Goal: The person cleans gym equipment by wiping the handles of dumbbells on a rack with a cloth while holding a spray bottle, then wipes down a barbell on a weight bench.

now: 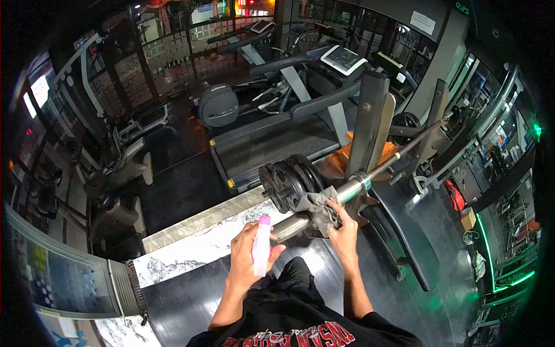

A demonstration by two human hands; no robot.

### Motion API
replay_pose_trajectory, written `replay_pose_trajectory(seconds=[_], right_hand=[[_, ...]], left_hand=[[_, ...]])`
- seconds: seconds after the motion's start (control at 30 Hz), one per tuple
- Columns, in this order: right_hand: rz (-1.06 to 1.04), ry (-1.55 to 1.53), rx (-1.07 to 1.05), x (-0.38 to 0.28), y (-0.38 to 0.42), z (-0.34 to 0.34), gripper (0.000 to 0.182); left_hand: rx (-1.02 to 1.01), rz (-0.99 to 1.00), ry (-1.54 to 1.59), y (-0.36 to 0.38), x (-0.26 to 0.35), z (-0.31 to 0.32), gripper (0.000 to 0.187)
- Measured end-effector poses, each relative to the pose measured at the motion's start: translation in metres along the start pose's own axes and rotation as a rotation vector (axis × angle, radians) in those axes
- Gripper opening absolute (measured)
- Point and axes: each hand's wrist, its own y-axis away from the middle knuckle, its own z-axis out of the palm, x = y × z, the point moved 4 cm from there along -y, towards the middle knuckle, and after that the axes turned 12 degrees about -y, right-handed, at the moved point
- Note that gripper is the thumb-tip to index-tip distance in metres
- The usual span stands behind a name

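My left hand [241, 254] is closed around a slim pale bottle [261, 251] with a pink cap, held upright near the barbell's end. My right hand [343, 230] grips a crumpled grey cloth [319, 208], which is pressed against the thick metal sleeve of the barbell [291, 227]. The cloth covers part of the sleeve, and some of my right fingers are hidden behind it. Black weight plates [283, 188] sit just beyond the sleeve. The barbell runs away to the upper right, past a dark rack upright [368, 124].
A black padded bench [404, 237] stands to the right under the bar. Beyond the marble-patterned ledge [191, 254] is a treadmill [277, 144]. More gym machines line the left side, and a glass-fronted cooler [63, 277] is at lower left.
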Motion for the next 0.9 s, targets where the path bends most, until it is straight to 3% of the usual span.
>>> replay_pose_trajectory(seconds=[0.1,0.17,0.27,0.37,0.43,0.53,0.63,0.77,0.83,0.9], right_hand=[[-0.121,0.159,0.055,0.002,0.009,0.019,0.067],[-0.088,0.241,-0.027,-0.012,0.012,0.021,0.067],[-0.081,0.232,-0.299,-0.013,0.014,0.017,0.082],[-0.014,0.174,-0.369,-0.02,0.011,0.01,0.082],[-0.024,0.192,-0.331,-0.009,0.011,0.02,0.084],[-0.114,0.095,0.21,0.002,0.014,0.036,0.07],[-0.083,0.078,0.282,0.017,0.012,0.042,0.065],[-0.165,0.364,0.181,0.024,0.019,0.048,0.057],[-0.292,0.284,0.19,0.009,0.019,0.064,0.054],[-0.359,0.262,-0.025,-0.012,0.029,0.088,0.056]], left_hand=[[0.005,0.007,-0.001,0.001,-0.001,0.0,0.054],[0.004,0.003,-0.008,0.001,-0.001,0.0,0.054],[-0.015,0.005,0.017,0.0,0.0,-0.002,0.053],[-0.003,0.029,0.013,-0.001,0.001,-0.001,0.053],[0.003,-0.005,0.036,0.0,-0.001,-0.001,0.052],[-0.014,-0.029,0.055,-0.002,0.001,-0.002,0.047],[-0.018,0.003,0.027,-0.003,0.005,-0.007,0.042],[0.007,0.044,0.033,0.005,0.003,-0.014,0.037],[0.005,-0.029,0.001,0.01,0.004,-0.022,0.036],[0.086,-0.135,0.057,0.017,0.006,-0.028,0.04]])
